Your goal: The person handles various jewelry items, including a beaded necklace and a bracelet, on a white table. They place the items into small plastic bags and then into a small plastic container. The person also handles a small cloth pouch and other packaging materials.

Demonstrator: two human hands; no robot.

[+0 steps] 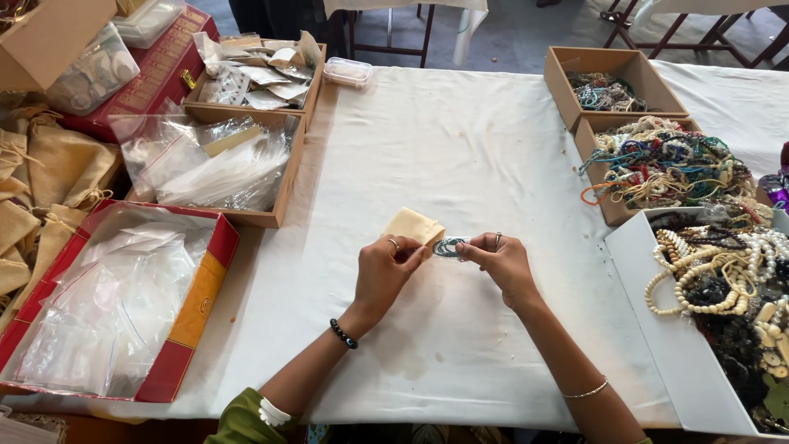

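Counter (460,148): covered by a white cloth, faint stains near the front edge. Work area in the middle holds only the two hands and what they carry.

Left side, largest first: red-walled box (193,316) of clear plastic bags; wooden tray (275,205) with more clear bags; behind it a second tray of small packets (255,74); tan cloth pouches (33,189) piled at the far left edge.

Right side: white box (649,329) heaped with cream and dark bead strings; two cardboard boxes (612,62) behind it, both with mixed coloured bead strands. Small clear lidded tub (347,71) at the back centre.

Left hand (385,271): fingers pinched on a small tan cloth pouch (415,224), lifted just off the cloth, mouth turned toward the right hand. Ring on one finger, dark bead bracelet at the wrist.

Right hand (500,261): fingers closed on a small coiled bead strand (449,247), greenish with pale beads, held at the pouch mouth. Whether the strand has already entered the opening, I cannot tell; the two are touching or very nearly so.

Step in hand, as judged: loading the coiled strand into the pouch. The strand sits between both hands, at centre counter, not yet inside.

Next move calls for: left fingers keeping the pouch mouth spread while the right pushes the coil through without letting it uncoil; then closing the pouch, probably by a drawstring, though none is clear here.
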